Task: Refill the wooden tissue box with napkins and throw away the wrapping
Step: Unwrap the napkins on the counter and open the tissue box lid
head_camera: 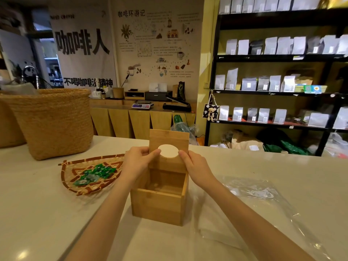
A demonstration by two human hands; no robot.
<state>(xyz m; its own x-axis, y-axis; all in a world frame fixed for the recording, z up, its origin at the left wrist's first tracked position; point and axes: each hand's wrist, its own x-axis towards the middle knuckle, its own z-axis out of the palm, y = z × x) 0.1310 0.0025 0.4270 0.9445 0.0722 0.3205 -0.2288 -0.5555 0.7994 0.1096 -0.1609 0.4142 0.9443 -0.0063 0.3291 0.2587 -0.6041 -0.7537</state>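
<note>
The wooden tissue box [160, 202] stood on the white counter [37, 204], directly in front of the person, its inside open to view and bare wood showing at the bottom. Its lid [169, 147], a flat wooden panel with an oval opening, was held upright at the box's far edge. The left hand [138, 162] gripped the lid's left edge, thumb tip at the rim of the oval, fingers wrapped behind. The right hand [195, 169] pinched the lid's right edge in the same way, thumb on the front face. Clear plastic wrapping [250, 191] lay flat on the counter to the right of the box, near the right forearm. To the left sat a woven bamboo tray [69, 178] holding small green packets [96, 173], and behind it a large straw basket [52, 123].
</note>
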